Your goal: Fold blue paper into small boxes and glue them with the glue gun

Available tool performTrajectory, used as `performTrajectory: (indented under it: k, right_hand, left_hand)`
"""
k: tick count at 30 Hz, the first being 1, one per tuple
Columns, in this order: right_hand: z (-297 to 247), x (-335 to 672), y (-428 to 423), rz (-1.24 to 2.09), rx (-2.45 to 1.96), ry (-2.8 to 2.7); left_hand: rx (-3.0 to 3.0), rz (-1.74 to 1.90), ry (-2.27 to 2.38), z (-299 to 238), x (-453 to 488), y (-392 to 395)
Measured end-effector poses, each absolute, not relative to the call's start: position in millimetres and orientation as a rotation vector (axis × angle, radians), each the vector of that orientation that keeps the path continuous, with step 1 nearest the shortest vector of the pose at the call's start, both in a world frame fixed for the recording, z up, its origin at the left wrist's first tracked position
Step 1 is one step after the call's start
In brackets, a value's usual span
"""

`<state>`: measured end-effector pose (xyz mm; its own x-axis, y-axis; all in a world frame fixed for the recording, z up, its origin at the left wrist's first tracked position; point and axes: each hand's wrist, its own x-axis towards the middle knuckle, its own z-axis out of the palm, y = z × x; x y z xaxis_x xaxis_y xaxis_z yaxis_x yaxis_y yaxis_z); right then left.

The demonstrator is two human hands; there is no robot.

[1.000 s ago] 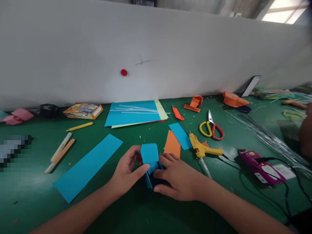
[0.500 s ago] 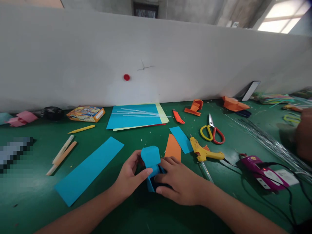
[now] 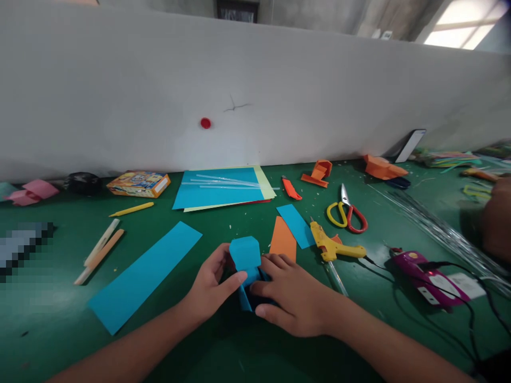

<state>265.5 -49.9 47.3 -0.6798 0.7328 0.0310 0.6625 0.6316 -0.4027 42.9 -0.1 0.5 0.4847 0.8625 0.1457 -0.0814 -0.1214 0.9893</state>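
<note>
Between my hands stands a small folded blue paper piece [image 3: 245,253], with a raised flap at its top and an open, boxy lower part. My left hand [image 3: 213,287] grips its left side, thumb pressed on the front and fingers behind. My right hand [image 3: 293,295] is closed around the right side, its fingers reaching partly inside and covering much of the lower part. Just beyond my right hand lie an orange paper strip [image 3: 283,239] and a short blue strip [image 3: 296,226]. A long blue paper strip [image 3: 146,276] lies flat to the left.
A yellow glue gun [image 3: 335,246] is wired towards a purple power box [image 3: 429,282]. Scissors [image 3: 347,210], a red cutter [image 3: 291,188], a paper stack [image 3: 223,199], markers [image 3: 101,252] and an orange folded piece [image 3: 318,173] lie around. Another person's hand [image 3: 497,223] is at far right.
The view has shifted very slightly. Both hands keep their hold on the folded blue paper piece, with hardly any movement.
</note>
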Motion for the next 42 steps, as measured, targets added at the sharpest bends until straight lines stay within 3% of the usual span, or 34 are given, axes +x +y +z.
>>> performTrajectory:
  k: [14, 22, 28, 42]
  right_hand:
    - [60.7, 288.8, -43.4, 0.696, -1.007, -2.507]
    - [56.4, 293.3, -44.5, 0.507, -0.781, -2.456]
    - [49.8, 272.8, -48.1, 0.316, -0.993, -2.709]
    - [50.5, 263.4, -50.5, 0.276, -0.986, -2.758]
  left_hand:
    - [1.44, 1.016, 0.755, 3.0, 45.3, 6.5]
    - [1.32, 1.04, 0.786, -5.6, 45.1, 10.0]
    - [1.418, 1.03, 0.738, -3.0, 44.6, 8.6]
    - [1.489, 1.006, 0.697, 1.1, 44.6, 7.4]
